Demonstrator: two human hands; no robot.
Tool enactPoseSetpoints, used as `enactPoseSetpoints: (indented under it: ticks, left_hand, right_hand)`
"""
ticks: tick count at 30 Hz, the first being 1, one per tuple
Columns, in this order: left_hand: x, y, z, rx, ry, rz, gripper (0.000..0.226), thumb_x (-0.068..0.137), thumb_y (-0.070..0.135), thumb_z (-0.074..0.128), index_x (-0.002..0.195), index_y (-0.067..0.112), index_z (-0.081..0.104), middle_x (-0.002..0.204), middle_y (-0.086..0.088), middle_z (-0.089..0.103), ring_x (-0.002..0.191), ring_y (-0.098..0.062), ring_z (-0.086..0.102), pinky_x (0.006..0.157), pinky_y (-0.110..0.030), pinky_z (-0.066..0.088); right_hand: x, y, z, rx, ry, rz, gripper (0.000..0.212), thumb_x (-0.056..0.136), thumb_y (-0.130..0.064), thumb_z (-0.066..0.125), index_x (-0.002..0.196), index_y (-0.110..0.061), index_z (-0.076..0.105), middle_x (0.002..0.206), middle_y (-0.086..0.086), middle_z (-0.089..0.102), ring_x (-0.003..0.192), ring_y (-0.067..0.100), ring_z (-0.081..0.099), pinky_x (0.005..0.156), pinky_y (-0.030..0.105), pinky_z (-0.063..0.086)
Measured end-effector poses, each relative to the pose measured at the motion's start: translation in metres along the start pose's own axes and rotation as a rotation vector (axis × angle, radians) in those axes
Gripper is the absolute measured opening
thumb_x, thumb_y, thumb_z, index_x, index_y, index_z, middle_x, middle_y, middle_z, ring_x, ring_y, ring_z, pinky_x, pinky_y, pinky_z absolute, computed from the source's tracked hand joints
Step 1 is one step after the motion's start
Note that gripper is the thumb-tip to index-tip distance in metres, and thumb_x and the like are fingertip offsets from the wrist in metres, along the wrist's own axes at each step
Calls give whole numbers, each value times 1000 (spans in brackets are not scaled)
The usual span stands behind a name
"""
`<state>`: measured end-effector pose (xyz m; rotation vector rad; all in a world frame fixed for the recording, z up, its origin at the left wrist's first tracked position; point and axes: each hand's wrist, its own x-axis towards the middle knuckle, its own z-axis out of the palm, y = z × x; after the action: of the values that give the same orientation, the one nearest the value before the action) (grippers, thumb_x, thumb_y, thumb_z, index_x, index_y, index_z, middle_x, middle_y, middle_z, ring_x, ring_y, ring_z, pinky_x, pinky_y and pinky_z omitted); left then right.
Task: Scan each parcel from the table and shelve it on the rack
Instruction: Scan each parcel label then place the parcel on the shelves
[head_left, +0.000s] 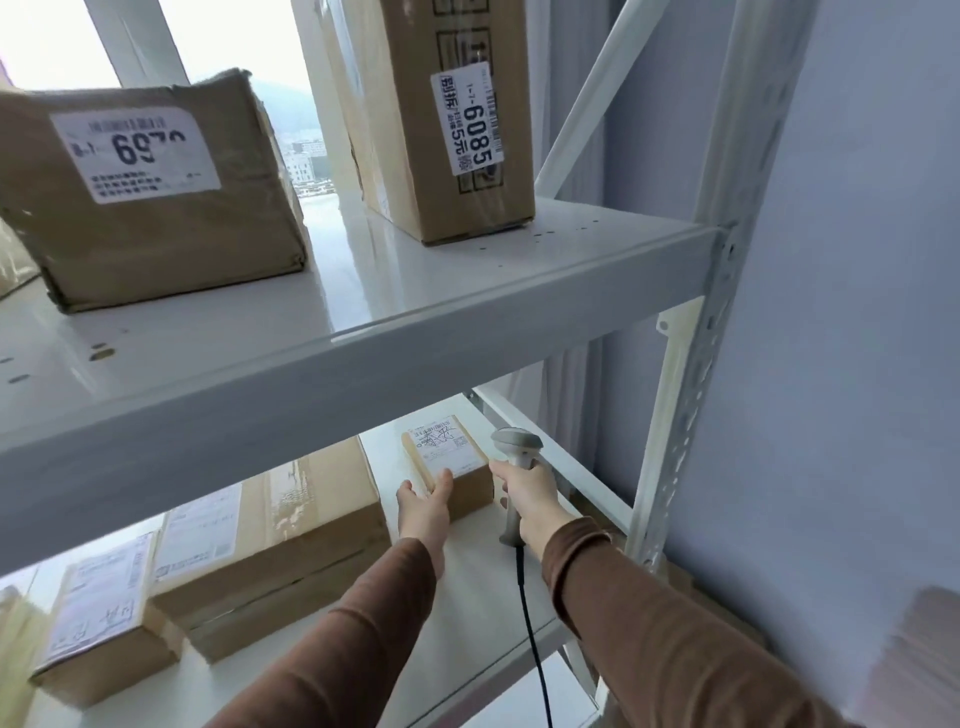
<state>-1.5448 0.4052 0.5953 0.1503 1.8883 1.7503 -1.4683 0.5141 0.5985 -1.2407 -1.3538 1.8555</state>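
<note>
A small cardboard parcel (451, 453) with a white label on top lies on the lower shelf (470, 587) of the white rack. My left hand (423, 506) reaches under the upper shelf, and its straight fingers touch the parcel's near left side. My right hand (530, 499) grips the handle of a grey corded barcode scanner (515, 446), just right of the parcel. The scanner's black cable hangs down towards the bottom of the view.
The upper shelf (363, 332) carries a wide box (150, 197) labelled 69 and a tall box (447, 114) labelled 6085. Two more labelled boxes (270, 551) (104, 623) lie left on the lower shelf. The rack's upright (691, 374) stands right, beside a grey wall.
</note>
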Motion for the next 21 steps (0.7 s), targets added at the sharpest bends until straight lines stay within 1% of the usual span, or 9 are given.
enactPoseSetpoints:
  ticks: [2, 5, 6, 8, 11, 13, 14, 17, 21]
  left_hand:
    - [-15, 4, 0, 5, -14, 90, 84, 101, 40, 65, 165, 21, 15, 163, -4, 37, 147, -25, 39, 121, -40, 30]
    - [-48, 3, 0, 65, -60, 285, 77, 99, 36, 69, 161, 27, 25, 163, 3, 39, 149, -19, 37, 125, -43, 29]
    - [-63, 2, 1, 90, -109, 324, 74, 99, 35, 69, 160, 26, 28, 163, 4, 38, 150, -17, 34, 125, -43, 28]
    - [-96, -6, 4, 117, -263, 344, 66, 100, 36, 67, 156, 24, 35, 160, 3, 41, 147, -17, 39, 123, -42, 32]
    - [-155, -27, 11, 138, -574, 213, 55, 101, 43, 61, 145, 13, 48, 145, -11, 59, 130, -20, 57, 108, -38, 46]
    - [-201, -47, 17, 132, -824, 85, 53, 101, 52, 56, 134, 11, 59, 131, -18, 69, 115, -23, 67, 99, -42, 53]
    - [-225, -58, 20, 116, -936, 23, 52, 101, 53, 54, 132, 12, 62, 127, -18, 72, 109, -24, 70, 95, -41, 55]
    - [-292, -91, 35, 115, -1169, -74, 47, 106, 42, 51, 134, 7, 63, 129, -19, 71, 111, -27, 71, 88, -32, 58]
    - [-389, -129, 59, 250, -1397, -94, 40, 107, 27, 55, 135, 0, 58, 125, -16, 69, 105, -18, 68, 81, -20, 59]
  right_hand:
    - [-14, -1, -7, 27, 2, -36, 17, 85, -26, 79, 93, -19, 66, 88, -1, 67, 84, 16, 64, 94, 42, 56]
    - [-56, -3, -26, 109, -59, -42, 24, 90, -30, 78, 107, -17, 67, 102, 3, 71, 92, 15, 68, 82, 36, 55]
    - [-73, -3, -36, 136, -60, -45, 27, 90, -33, 78, 110, -17, 68, 107, 4, 72, 97, 16, 69, 81, 37, 55]
    - [-106, 1, -59, 189, -42, -63, 38, 88, -37, 79, 118, -15, 69, 113, 6, 74, 105, 21, 70, 87, 42, 57]
    - [-160, 18, -100, 312, 25, -107, 41, 86, -36, 81, 117, -10, 71, 112, 6, 77, 99, 26, 73, 80, 45, 60]
    - [-199, 35, -134, 409, 91, -158, 39, 86, -32, 81, 112, -5, 70, 111, 12, 76, 93, 29, 73, 84, 45, 60]
    - [-220, 45, -153, 425, 126, -180, 40, 85, -33, 81, 112, -4, 70, 110, 14, 76, 92, 28, 74, 87, 45, 59]
    - [-288, 73, -213, 451, 251, -233, 47, 86, -37, 80, 117, -5, 68, 107, 12, 76, 94, 23, 73, 90, 41, 58]
    - [-388, 108, -293, 356, 484, -285, 38, 91, -39, 76, 116, -11, 69, 104, 6, 77, 102, 22, 73, 97, 42, 58]
